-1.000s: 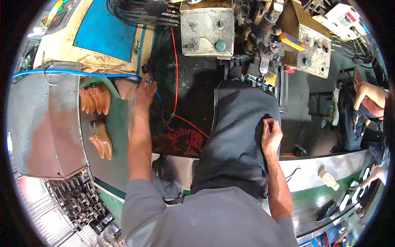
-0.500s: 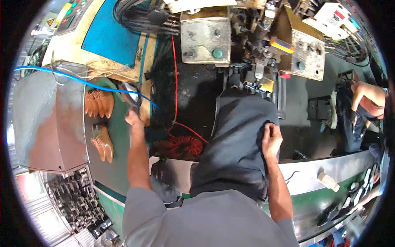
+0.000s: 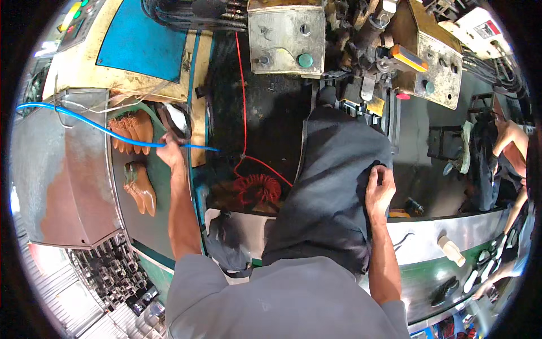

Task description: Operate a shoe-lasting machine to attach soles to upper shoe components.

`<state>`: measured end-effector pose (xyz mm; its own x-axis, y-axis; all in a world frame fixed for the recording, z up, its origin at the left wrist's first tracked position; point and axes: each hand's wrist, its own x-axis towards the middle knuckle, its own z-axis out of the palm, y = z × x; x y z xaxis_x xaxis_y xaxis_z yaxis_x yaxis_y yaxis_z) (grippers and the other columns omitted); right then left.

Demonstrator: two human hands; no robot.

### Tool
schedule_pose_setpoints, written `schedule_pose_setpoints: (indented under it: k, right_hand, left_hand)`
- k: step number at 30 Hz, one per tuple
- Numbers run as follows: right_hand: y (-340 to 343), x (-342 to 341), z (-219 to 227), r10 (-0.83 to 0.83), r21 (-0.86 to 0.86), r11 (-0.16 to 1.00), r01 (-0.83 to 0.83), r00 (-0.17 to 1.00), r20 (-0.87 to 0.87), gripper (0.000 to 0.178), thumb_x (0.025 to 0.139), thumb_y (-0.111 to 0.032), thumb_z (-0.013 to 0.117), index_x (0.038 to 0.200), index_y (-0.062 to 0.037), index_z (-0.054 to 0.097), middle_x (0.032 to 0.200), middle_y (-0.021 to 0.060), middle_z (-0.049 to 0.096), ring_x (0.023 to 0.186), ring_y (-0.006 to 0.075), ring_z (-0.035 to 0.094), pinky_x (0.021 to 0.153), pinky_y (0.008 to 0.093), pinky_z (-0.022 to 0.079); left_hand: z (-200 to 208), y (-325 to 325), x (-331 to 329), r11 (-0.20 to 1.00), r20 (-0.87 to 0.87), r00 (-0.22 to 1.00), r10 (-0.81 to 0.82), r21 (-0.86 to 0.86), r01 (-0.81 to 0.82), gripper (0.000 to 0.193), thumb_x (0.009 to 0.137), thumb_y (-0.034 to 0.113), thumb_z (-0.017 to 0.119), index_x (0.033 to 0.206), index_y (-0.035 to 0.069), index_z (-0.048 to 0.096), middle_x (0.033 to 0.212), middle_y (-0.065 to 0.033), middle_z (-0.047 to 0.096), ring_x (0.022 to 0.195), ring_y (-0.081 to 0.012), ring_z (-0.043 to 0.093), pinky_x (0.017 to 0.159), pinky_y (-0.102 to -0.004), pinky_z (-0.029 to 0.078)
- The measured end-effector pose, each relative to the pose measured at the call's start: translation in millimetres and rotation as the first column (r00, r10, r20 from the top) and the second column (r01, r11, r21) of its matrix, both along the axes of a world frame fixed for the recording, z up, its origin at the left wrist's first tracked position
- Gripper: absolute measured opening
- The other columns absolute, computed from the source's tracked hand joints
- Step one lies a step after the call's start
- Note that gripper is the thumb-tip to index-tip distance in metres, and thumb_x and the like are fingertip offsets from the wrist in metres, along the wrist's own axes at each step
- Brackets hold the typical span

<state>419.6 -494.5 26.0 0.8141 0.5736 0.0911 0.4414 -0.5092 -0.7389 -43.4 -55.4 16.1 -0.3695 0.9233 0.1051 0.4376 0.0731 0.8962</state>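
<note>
At the left, my left hand (image 3: pixel 171 151) is closed at the near end of a dark shoe (image 3: pixel 179 120) with a pale, whitish face; its far part is partly blurred. A blue hose (image 3: pixel 121 135) passes behind this hand. Brown glossy shoe lasts lie just left of it on a dark green surface: a bunched group (image 3: pixel 134 133) and a nearer pair (image 3: pixel 140 189). My right hand (image 3: pixel 380 195) rests on the right thigh of my black trousers (image 3: pixel 333 192), fingers loosely curled, with nothing visible in them.
Ahead stands a machine with a grey control box (image 3: pixel 286 42) and a second box (image 3: pixel 435 70). A red coiled hose (image 3: pixel 259 189) lies on the floor. A metal cabinet (image 3: pixel 68 169) stands left. At right, another person's arm (image 3: pixel 511 138) shows beyond a conveyor edge (image 3: pixel 423 234).
My left hand and the shoe have shifted slightly left and away from me, and the hose now crosses at the hand. My view has tilted a little; the right hand stays on my thigh.
</note>
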Motion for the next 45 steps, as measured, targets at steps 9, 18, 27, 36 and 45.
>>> schedule_pose_setpoints:
  k: [9,18,27,36,45]
  right_hand:
    - [-7,4,-1,0.035,-0.018,0.999,-0.036,0.999,-0.041,0.010,0.103,-0.009,0.069,0.106,0.0006,0.072,0.098,0.0183,0.074,0.089,0.0374,0.073,0.084,0.0434,0.057]
    - [1,-2,0,0.026,-0.003,1.000,-0.026,0.999,-0.045,0.012,0.103,-0.011,0.069,0.106,0.0006,0.072,0.097,0.0181,0.074,0.088,0.0368,0.072,0.083,0.0436,0.057]
    - [2,2,-4,0.058,0.014,0.998,-0.057,0.997,-0.053,0.011,0.102,-0.010,0.069,0.104,0.0003,0.071,0.097,0.0178,0.074,0.087,0.0360,0.072,0.081,0.0442,0.057]
    - [-13,5,-4,-0.030,-0.036,0.999,0.029,0.999,-0.025,0.012,0.103,-0.011,0.069,0.104,0.0007,0.072,0.096,0.0173,0.073,0.087,0.0356,0.071,0.082,0.0438,0.056]
    - [-12,10,-10,-0.011,-0.067,0.998,0.008,0.999,-0.044,0.012,0.104,-0.013,0.069,0.105,-0.0011,0.072,0.094,0.0158,0.072,0.080,0.0304,0.068,0.075,0.0413,0.054]
  left_hand:
    - [-25,50,7,0.923,0.380,0.923,0.060,-0.374,0.094,0.042,0.089,0.021,0.087,0.126,0.009,0.069,0.099,-0.0040,0.072,0.074,-0.0173,0.066,0.057,-0.0370,0.050]
    - [-40,68,72,0.926,-0.098,0.955,0.281,-0.233,-0.296,0.052,0.081,0.034,0.096,0.093,-0.011,0.073,0.093,-0.0157,0.078,0.074,-0.0231,0.072,0.069,-0.0415,0.061]
    - [-49,85,80,0.946,0.345,0.895,0.283,-0.253,-0.202,0.051,0.090,0.028,0.092,0.103,-0.015,0.069,0.103,-0.0188,0.078,0.085,-0.0267,0.078,0.073,-0.0388,0.070]
    - [-83,-14,42,0.925,0.179,0.949,-0.259,-0.238,0.297,0.070,0.083,-0.007,0.074,0.150,0.004,0.057,0.101,-0.0102,0.067,0.091,-0.0218,0.068,0.073,-0.0323,0.057]
    - [-61,28,-26,0.985,-0.604,0.785,-0.135,-0.164,0.042,0.099,0.091,0.022,0.084,0.173,0.026,0.028,0.152,-0.0408,0.048,0.119,-0.0555,0.066,0.108,-0.0563,0.055]
